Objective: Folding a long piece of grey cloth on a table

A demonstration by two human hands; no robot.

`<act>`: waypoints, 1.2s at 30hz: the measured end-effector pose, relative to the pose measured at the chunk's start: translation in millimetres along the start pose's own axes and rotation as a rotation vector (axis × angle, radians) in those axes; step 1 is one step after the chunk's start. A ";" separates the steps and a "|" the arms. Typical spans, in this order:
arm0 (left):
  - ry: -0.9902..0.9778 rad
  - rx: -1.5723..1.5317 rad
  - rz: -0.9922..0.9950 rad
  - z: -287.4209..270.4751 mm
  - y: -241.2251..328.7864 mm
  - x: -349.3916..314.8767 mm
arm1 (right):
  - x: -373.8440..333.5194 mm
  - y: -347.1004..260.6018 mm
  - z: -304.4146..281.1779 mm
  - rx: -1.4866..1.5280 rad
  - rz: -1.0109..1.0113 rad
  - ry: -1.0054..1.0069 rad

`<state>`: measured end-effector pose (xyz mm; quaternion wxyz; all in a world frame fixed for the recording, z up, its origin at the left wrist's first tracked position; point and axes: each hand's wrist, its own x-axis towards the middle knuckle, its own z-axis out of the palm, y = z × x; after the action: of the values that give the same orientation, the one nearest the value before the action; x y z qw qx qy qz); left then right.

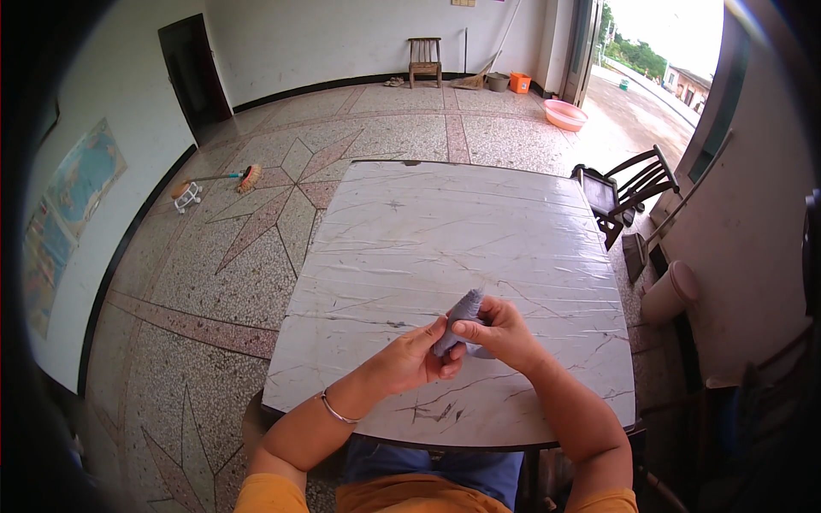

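Note:
A grey cloth [462, 316], rolled into a narrow bundle, is held above the near part of the table [445, 231]. My left hand [412, 355] grips its lower left side, fingers curled around it. From the right, my right hand [505, 332] closes on the roll with the thumb pressed on top. A loose grey flap hangs under my right hand. Whether the cloth is a sock or some other piece of fabric I cannot tell. A silver bangle [340, 409] circles my left wrist.
A dark wooden chair [633, 188] stands at the table's right edge, near a lidded pink bin [670, 292] and a dustpan [634, 256]. A pink basin [564, 115] lies by the open doorway. On the floor to the left is a mop [248, 178].

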<state>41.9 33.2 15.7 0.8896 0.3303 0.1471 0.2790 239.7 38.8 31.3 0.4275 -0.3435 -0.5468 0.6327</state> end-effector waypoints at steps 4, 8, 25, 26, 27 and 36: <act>0.124 0.235 0.062 5.5 -7.5 0.7 | -2.7 -3.5 0.2 -0.026 -0.021 0.026; 0.023 0.049 0.040 -7.1 -5.8 1.6 | -0.4 -7.6 6.3 -0.035 -0.061 0.036; 0.046 0.051 -0.021 2.2 -2.3 2.1 | -1.0 -2.4 -3.0 0.143 0.006 -0.088; 0.119 0.120 0.011 5.6 -2.7 1.8 | -0.6 -0.5 -2.9 0.094 -0.003 -0.054; 0.120 0.120 0.011 2.9 -3.8 2.3 | -0.4 0.4 -2.4 0.046 -0.012 -0.020; 0.023 0.035 -0.043 -0.9 -2.1 2.4 | -0.8 -3.3 -3.0 0.111 -0.002 -0.083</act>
<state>44.2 33.8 13.5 0.8877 0.3395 0.1693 0.2607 243.2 39.4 34.1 0.4236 -0.2922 -0.5282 0.6754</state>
